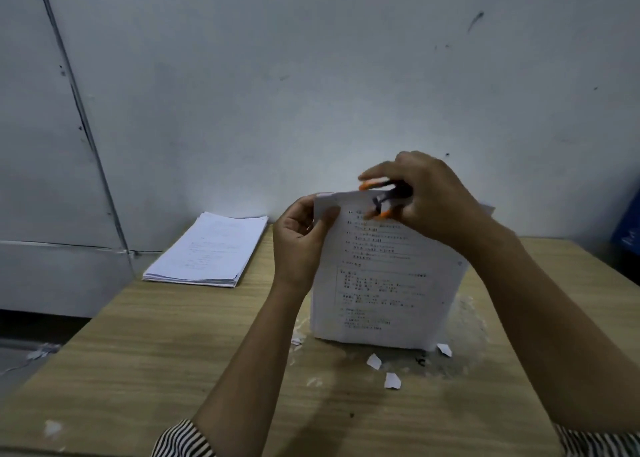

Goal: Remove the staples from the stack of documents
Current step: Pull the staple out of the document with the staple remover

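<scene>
— Where is the document [384,276] at this moment?

— It is held upright above the wooden surface [173,335], its lower edge near or on the wood; I cannot tell which. The sheets are thin white paper with small dark print and a ruled box in the middle. The top edge bends a little.

— And the hands?

— The left hand [299,242] has its grip closed on the top left corner, thumb in front. The right hand [426,197] has its grip closed on a small staple remover [384,198], black with orange tips, which sits at the top edge of the paper. The picture is blurred there, so perhaps its claws bite the paper.

— What lies around?

— Small torn paper scraps [374,361] lie on the surface just below the document, on a pale, worn patch. A flat stack of papers [211,248] rests well apart at the far left corner, close to the grey wall [242,93]. The near left part of the surface is open. Striped sleeves [187,439] show at the bottom.
</scene>
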